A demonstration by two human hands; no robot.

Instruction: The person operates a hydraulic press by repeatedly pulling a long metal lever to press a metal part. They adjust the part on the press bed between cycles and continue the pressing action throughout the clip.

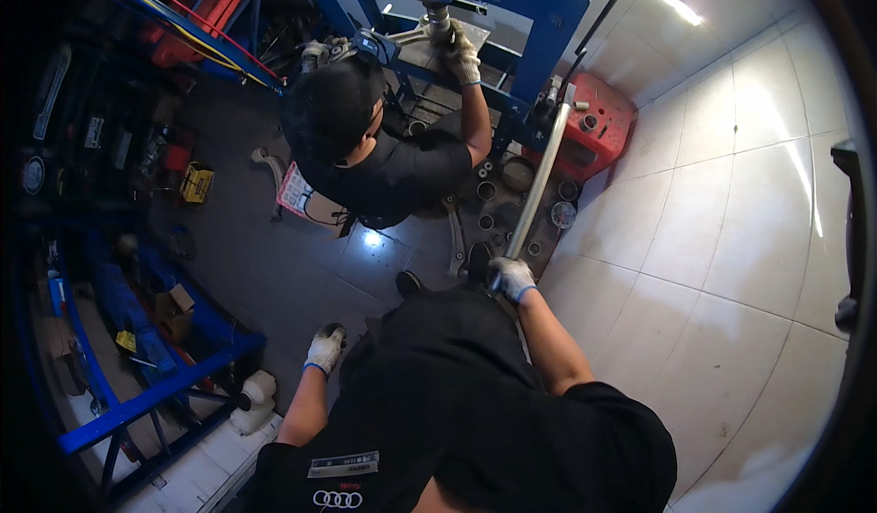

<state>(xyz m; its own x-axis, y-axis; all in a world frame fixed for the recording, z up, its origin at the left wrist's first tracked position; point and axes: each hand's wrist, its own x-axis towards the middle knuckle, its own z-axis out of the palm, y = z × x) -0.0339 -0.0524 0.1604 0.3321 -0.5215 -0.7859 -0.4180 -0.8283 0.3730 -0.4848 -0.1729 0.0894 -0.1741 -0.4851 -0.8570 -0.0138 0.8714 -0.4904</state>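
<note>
My right hand [513,278], in a white knit glove, is wrapped round the lower end of a long metal pipe [544,179]. The pipe slants up to a lever joint beside a blue shop press [548,47]. Away from the pipe, my left hand [326,347] hangs low at my side, gloved, with fingers curled in and nothing visible in them. A co-worker [384,138] crouches at the press. That person's gloved hands hold a metal control arm [406,36] under the press ram [438,21].
Metal rings and sleeves [487,190] lie on the floor by a red metal box [598,125]. Another control arm [454,239] lies near my feet. A blue frame [155,412] stands at left, a tiled wall [703,211] at right. A yellow box [196,182] sits further left.
</note>
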